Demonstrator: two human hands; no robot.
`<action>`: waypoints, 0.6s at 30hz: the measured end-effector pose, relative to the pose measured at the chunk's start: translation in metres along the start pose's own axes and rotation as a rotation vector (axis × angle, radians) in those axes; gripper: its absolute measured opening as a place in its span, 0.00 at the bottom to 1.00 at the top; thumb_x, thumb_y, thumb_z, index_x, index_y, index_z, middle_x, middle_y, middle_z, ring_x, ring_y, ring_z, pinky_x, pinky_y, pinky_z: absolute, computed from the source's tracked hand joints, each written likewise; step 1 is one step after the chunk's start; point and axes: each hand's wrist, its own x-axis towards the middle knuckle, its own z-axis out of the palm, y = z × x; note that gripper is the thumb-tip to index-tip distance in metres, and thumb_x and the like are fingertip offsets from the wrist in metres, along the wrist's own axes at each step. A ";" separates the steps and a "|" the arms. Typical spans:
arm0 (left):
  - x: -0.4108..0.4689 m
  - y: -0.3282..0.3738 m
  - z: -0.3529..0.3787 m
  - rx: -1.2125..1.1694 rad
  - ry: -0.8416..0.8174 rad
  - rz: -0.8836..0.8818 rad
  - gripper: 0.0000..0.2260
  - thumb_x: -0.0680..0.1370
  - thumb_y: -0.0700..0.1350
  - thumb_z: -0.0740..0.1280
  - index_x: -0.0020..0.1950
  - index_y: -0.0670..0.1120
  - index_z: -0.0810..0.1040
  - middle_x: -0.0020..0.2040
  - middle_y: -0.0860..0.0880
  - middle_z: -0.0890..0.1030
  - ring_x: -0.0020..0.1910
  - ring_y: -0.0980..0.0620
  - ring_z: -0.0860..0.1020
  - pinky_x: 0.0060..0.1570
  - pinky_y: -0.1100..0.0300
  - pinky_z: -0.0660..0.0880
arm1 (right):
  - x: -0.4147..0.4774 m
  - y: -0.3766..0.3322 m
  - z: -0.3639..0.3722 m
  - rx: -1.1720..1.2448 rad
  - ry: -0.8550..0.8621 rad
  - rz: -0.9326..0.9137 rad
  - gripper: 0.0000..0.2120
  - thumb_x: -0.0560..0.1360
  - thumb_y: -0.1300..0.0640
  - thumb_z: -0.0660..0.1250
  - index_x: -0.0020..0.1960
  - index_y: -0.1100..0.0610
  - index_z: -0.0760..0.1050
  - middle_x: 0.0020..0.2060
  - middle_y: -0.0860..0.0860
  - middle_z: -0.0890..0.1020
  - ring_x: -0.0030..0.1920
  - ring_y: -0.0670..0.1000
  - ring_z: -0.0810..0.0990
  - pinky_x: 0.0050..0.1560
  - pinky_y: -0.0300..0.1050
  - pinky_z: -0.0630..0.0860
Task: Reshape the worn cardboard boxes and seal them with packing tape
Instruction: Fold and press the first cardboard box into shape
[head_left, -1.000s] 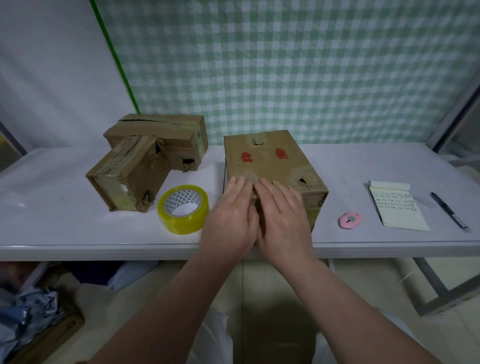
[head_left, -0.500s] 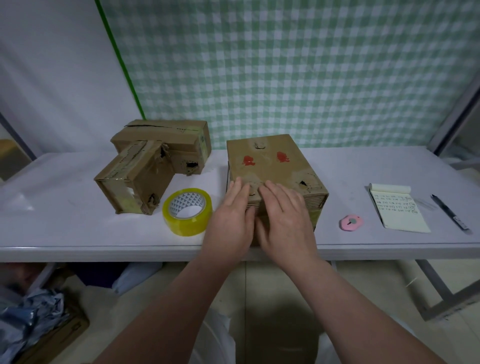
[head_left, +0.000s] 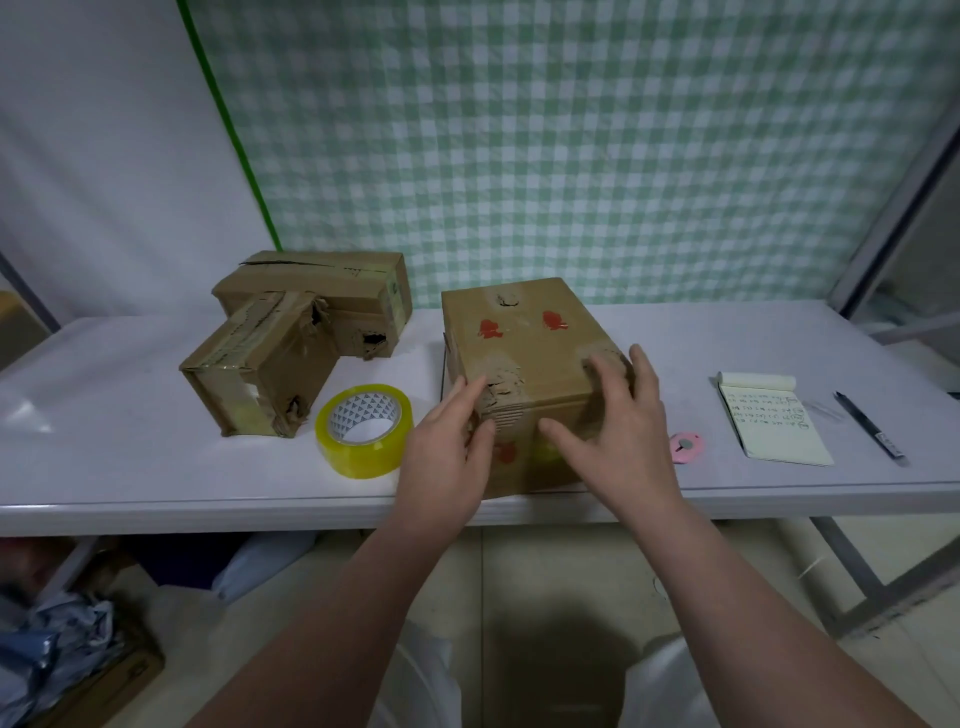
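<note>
A brown cardboard box (head_left: 524, 338) with red marks and a torn front edge stands at the near middle of the white table (head_left: 104, 467). My left hand (head_left: 447, 452) lies against its near left corner, fingers straight. My right hand (head_left: 618, 421) rests spread over its near right top edge, thumb on the front face. A roll of yellow packing tape (head_left: 363, 428) lies flat just left of the box. Two more worn, taped boxes sit at the back left, one (head_left: 260, 364) leaning in front of the other (head_left: 322, 286).
A pink round cutter (head_left: 687, 446) lies right of the box, then a yellow notepad (head_left: 769, 421) and a black pen (head_left: 870, 426). A checked green curtain hangs behind. Bags and a carton (head_left: 67, 660) sit on the floor under the table's left end.
My hands were side by side on the middle of the box's near top edge; they have slid apart, the left to the left corner and the right to the right edge.
</note>
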 end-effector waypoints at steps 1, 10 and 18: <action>-0.001 0.002 0.000 -0.014 0.006 -0.001 0.21 0.78 0.39 0.64 0.71 0.46 0.70 0.68 0.54 0.71 0.66 0.60 0.69 0.64 0.72 0.64 | -0.002 -0.001 0.000 -0.005 -0.001 -0.004 0.37 0.68 0.43 0.74 0.72 0.50 0.63 0.77 0.54 0.51 0.74 0.60 0.57 0.70 0.53 0.60; -0.026 0.014 -0.010 -0.129 0.024 -0.024 0.14 0.78 0.38 0.64 0.61 0.50 0.75 0.55 0.65 0.74 0.56 0.68 0.74 0.54 0.65 0.75 | -0.035 -0.012 -0.005 -0.013 0.107 -0.011 0.33 0.69 0.40 0.70 0.70 0.48 0.67 0.72 0.52 0.59 0.68 0.58 0.62 0.63 0.49 0.64; -0.047 0.008 -0.008 -0.032 0.020 0.057 0.12 0.77 0.43 0.60 0.59 0.48 0.76 0.69 0.51 0.70 0.65 0.78 0.56 0.60 0.56 0.74 | -0.055 -0.014 -0.007 -0.019 0.098 -0.021 0.32 0.69 0.39 0.70 0.69 0.50 0.68 0.71 0.55 0.61 0.68 0.58 0.62 0.66 0.51 0.63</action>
